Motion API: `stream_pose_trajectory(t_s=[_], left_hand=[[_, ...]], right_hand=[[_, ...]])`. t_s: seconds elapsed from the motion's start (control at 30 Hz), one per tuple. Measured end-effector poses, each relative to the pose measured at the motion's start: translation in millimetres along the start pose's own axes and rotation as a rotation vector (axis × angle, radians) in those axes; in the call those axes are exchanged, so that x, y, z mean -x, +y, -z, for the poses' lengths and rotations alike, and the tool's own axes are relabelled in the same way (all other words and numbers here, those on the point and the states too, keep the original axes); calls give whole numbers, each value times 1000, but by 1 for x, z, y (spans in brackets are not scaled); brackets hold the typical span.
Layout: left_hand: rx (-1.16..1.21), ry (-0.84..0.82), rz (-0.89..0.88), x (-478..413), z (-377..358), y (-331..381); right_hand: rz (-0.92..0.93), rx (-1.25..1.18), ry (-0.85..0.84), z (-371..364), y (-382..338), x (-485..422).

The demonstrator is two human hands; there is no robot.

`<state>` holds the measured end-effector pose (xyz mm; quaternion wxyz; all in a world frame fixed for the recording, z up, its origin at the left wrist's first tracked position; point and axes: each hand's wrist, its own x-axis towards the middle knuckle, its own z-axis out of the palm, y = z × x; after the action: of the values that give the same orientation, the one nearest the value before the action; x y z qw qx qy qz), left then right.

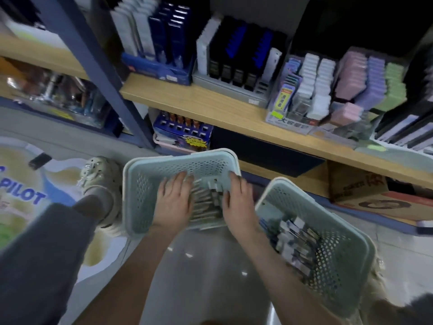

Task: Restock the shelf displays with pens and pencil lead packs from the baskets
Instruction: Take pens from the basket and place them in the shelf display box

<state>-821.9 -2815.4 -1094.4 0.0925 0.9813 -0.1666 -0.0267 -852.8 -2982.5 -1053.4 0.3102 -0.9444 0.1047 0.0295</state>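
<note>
Gathering small grey-and-white packs (206,204) in the left pale green perforated plastic basket (140,195), near the floor. Left hand (173,198) and right hand (236,198) flank the pile, fingers straight, pressing, nothing gripped yet. Judgement: square the stack first, then squeeze both ends so none fan out. Wooden shelf (210,102) lies farther off

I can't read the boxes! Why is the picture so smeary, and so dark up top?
Head view: motion blur smears the pastel packs, the left hand and the right hand; its top right corner sinks into shadow; its wide lens bends the wooden shelf; small glints shine on the floor.
</note>
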Motion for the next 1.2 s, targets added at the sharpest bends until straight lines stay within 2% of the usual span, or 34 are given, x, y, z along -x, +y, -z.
stream_pose_trajectory(t_s=[0.07,0.13,0.2,0.3,0.43,0.67,0.73,0.87,1.1,1.2], left_hand=[[-95,-60,153,0,8,-31],[-168,-52,312,-1,8,-53],[-172,-26,395,-1,5,-68],[-183,-18,384,0,-7,-77],[-219,-2,346,0,-12,-75],[-277,-12,351,1,-19,-78],[-279,0,352,1,-20,-78],[-294,30,343,0,-20,-78],[-296,57,333,1,-21,-78],[-334,31,332,1,-21,-77]], right_hand=[[-20,41,-140,-28,-21,-18],[-130,116,-289,-59,-26,-35],[-271,155,-408,-84,-18,-45],[-407,225,-535,-110,2,-54],[-394,339,-654,-128,18,-68],[-160,391,-730,-138,21,-76],[-126,399,-696,-137,22,-78],[-154,483,-580,-139,21,-81],[-229,559,-746,-140,21,-78],[-237,526,-761,-141,23,-78]])
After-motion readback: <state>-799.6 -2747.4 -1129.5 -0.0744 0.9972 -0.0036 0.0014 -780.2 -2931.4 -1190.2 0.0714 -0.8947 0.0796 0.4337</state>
